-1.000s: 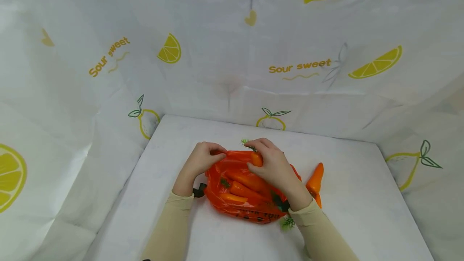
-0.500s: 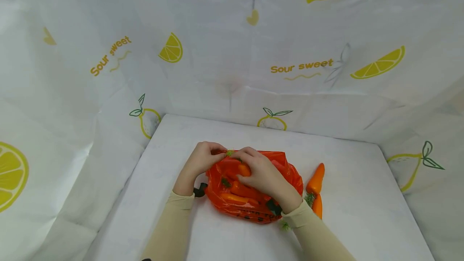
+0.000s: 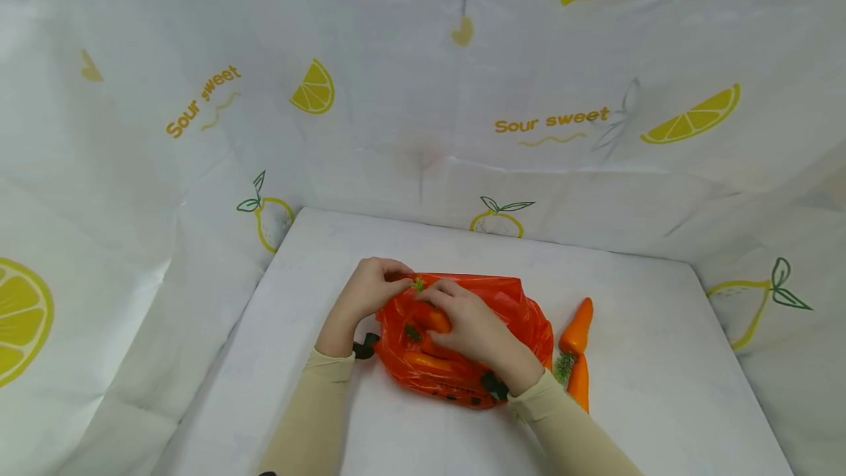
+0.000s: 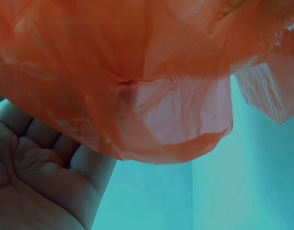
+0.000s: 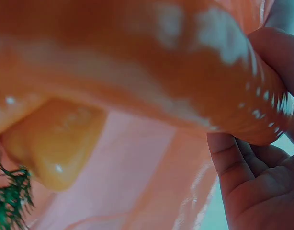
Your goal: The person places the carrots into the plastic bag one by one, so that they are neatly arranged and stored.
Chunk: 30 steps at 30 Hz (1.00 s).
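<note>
A red-orange plastic bag (image 3: pixel 529 314) lies with its mouth spread, several orange carrots inside it. My left hand (image 3: pixel 367 289) pinches the bag's far-left rim between thumb and fingers; the left wrist view shows the palm (image 4: pixel 44 177) beside the hanging plastic (image 4: pixel 104 62). Reaching in over the opening, my right hand (image 3: pixel 472 323) grips a carrot (image 3: pixel 432 316) whose green top (image 3: pixel 418 284) points toward the left fingertips. Up close in the right wrist view, thumb and fingers wrap the thick end of that carrot (image 5: pixel 152 81). Another carrot's blunt orange end (image 5: pixel 61 148) shows below it.
Two more carrots lie right of the bag on the white table: an upper one (image 3: pixel 576 327) and a lower one (image 3: pixel 579 384), partly behind the right sleeve (image 3: pixel 568 421). Black ties (image 3: pixel 366 346) stick out at the bag's sides. A lemon-print sheet (image 3: pixel 396 94) walls the table.
From the bag's far rim, my right hand has moved left and down into the mouth with the carrot. The left hand keeps its pinch on the rim.
</note>
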Tool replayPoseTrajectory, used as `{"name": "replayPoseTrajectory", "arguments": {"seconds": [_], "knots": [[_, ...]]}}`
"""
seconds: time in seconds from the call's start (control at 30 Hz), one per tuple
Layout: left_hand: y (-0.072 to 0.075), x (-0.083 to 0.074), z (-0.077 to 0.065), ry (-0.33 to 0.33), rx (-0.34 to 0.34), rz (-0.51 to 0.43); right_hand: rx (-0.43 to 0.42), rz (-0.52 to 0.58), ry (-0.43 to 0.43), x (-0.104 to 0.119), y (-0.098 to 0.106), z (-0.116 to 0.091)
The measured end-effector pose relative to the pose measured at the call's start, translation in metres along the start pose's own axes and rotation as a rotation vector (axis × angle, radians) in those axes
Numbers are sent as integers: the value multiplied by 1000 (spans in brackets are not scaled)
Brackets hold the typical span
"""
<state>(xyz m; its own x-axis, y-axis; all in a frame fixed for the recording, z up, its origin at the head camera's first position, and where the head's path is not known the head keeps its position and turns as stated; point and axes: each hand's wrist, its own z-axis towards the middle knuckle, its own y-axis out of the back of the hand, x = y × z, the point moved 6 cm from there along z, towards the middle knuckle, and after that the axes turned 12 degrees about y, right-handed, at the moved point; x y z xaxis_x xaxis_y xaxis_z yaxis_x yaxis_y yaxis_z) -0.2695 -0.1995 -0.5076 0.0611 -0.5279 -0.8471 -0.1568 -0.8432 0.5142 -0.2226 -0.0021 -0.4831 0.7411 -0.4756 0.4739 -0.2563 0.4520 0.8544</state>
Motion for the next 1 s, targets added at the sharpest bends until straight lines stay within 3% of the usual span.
{"name": "replayPoseTrajectory", "arguments": {"seconds": [0.43,1.0], "knots": [[0,0,-1,-14,-4,7,80,22,-10,-7,-22,-1],[1,-1,1,-14,-9,16,161,-55,-1,-14,-39,-4]]}}
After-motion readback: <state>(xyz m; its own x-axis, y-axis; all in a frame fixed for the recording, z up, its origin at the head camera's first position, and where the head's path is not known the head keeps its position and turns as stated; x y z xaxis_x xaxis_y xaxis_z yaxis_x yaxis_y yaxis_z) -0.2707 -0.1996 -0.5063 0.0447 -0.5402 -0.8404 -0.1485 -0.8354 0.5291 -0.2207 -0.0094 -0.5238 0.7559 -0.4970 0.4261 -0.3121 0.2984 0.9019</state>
